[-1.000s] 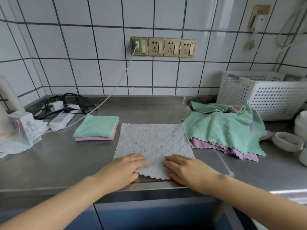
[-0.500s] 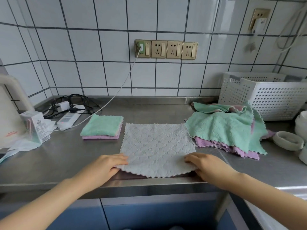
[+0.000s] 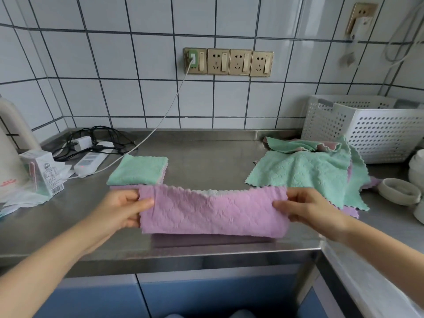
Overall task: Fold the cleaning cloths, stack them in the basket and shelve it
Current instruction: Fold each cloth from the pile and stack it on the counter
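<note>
Both hands are pinched shut on one cloth: my left hand grips its left end, thumb on top, and my right hand grips its right end the same way. I see the cloth doubled over, its lilac side toward me and a pale edge peeking at the top, its fold resting near the front edge of the worktop. Just behind my left hand sits a folded stack, green on top with lilac beneath. Toward the right back corner lies a loose heap of green and lilac cloths, its far side touching the white perforated basket. At the left back corner I see a power strip with tangled cables.
</note>
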Tool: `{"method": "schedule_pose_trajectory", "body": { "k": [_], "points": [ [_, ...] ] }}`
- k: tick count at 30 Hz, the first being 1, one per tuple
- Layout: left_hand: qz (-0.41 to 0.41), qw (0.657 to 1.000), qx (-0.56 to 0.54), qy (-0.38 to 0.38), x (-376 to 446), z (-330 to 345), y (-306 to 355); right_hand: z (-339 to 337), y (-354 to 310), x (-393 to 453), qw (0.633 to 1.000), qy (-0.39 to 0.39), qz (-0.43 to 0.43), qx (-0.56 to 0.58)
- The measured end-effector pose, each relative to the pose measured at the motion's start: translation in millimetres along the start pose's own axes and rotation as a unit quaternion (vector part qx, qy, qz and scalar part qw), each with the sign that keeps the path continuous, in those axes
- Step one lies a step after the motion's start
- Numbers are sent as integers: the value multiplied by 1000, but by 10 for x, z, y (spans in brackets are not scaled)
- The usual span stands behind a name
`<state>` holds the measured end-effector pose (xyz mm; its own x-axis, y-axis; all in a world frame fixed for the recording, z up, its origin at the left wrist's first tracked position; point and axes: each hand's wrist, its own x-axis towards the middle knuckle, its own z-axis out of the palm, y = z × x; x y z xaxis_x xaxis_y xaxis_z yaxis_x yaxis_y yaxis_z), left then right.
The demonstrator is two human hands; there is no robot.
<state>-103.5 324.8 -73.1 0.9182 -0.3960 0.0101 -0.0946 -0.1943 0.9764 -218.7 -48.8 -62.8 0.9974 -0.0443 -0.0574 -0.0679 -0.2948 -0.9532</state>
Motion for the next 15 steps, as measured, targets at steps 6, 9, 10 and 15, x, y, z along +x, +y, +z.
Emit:
{"method": "schedule_pose_trajectory", "body": {
  "k": [6, 9, 10, 15],
  "points": [
    [-45, 983, 127, 123, 641, 248, -267, 160, 197, 747, 983, 149, 75, -82],
    [-37, 965, 203, 159, 731, 354, -387, 181, 418, 910, 963, 196, 117, -143],
    [-27, 955, 238, 172, 746, 353, -409, 187, 455, 927, 957, 210, 118, -160],
    [5, 925, 322, 203, 850, 363, -451, 216, 500, 958, 941, 236, 95, -225]
  ]
}}
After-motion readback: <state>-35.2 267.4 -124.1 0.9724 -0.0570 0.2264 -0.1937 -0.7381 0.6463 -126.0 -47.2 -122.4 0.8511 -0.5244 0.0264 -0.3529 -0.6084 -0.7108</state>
